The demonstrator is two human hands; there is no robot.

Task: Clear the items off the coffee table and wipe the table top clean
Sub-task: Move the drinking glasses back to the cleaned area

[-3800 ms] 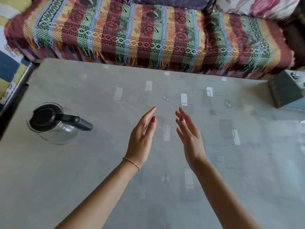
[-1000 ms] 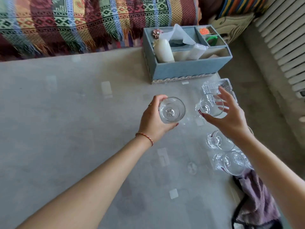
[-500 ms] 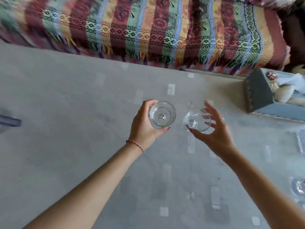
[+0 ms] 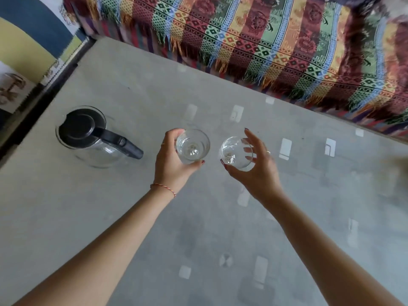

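Head | left hand grip: glass | right hand grip: second glass | sofa throw blurred

Jug sits left on the surface; two glasses, left beside right, hover mid-surface, sofa throw behind.

Clear glass tumblers; glossy table top; woven throw.

Sofa throw cut off at top and right edges, blurred patch at right edge, both forearms cut off below.
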